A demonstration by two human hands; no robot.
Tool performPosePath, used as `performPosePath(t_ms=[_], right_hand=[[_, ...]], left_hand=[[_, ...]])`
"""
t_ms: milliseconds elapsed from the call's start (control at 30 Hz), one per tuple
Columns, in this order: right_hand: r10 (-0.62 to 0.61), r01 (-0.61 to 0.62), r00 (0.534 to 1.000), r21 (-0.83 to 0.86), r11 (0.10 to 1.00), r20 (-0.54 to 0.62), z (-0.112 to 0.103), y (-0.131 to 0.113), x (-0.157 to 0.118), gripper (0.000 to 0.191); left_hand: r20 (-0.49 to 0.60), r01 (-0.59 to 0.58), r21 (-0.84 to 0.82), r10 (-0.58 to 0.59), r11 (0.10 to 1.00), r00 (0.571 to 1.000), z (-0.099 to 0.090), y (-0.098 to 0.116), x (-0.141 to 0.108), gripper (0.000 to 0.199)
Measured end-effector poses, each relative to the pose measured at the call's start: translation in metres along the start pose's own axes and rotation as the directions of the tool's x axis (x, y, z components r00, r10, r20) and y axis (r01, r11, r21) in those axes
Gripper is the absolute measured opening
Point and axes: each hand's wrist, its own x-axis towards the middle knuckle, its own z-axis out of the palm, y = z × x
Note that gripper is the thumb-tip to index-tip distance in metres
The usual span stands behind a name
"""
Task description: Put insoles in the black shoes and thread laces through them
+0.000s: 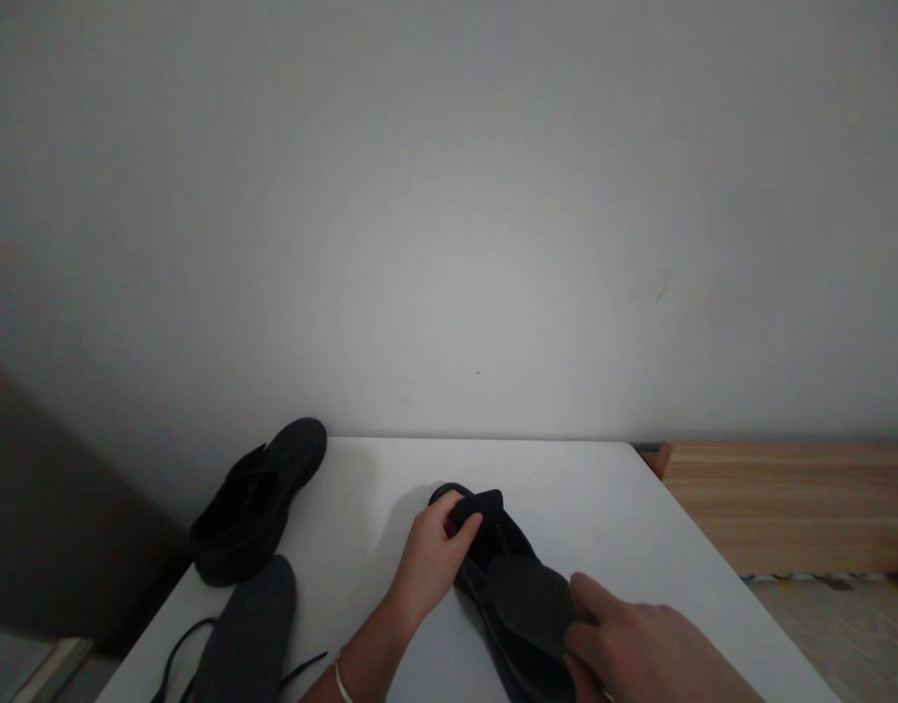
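A black shoe (520,539) lies on the white table with its toe pointing away from me. My left hand (430,552) pinches the shoe's tongue (487,505) between thumb and fingers, holding it up off the opening. In my right hand (629,635) is a dark grey insole (529,598), gripped at its right side, with its front end over and partly inside the shoe's opening. The shoe's heel is cut off by the lower edge of the view. How deep the insole sits inside is hard to see in the dark interior.
A second black shoe (297,457) stands at the table's left edge. Another dark grey insole (250,630) lies in front of it, beside black shoelaces (172,656). The white table (566,478) meets a grey wall. Wooden furniture (778,508) stands at the right.
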Motion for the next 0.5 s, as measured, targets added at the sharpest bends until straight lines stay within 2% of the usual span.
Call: performPosePath(t_ms=[100, 200, 333, 500], right_hand=[[0.042, -0.046, 0.996, 0.047, 0.998, 0.076, -0.015, -0.002, 0.007, 0.030], [0.118, -0.138, 0.979, 0.119, 0.983, 0.167, -0.021, -0.005, 0.019, 0.030], [0.225, -0.266, 0.952, 0.199, 0.943, 0.207, -0.015, -0.013, 0.033, 0.033], [0.255, -0.288, 0.945, 0.151, 0.946, 0.204, -0.001, -0.027, 0.047, 0.037]], left_hand=[[0.012, 0.007, 0.008, -0.007, 1.000, 1.000, 0.000, 0.001, 0.000, 0.018], [0.020, 0.012, 0.021, -0.012, 1.000, 1.000, 0.000, 0.002, 0.000, 0.017], [0.032, 0.001, 0.039, -0.002, 0.999, 0.999, 0.001, 0.004, -0.002, 0.011], [0.039, -0.028, 0.036, 0.027, 0.999, 0.999, 0.001, 0.000, -0.002, 0.017]])
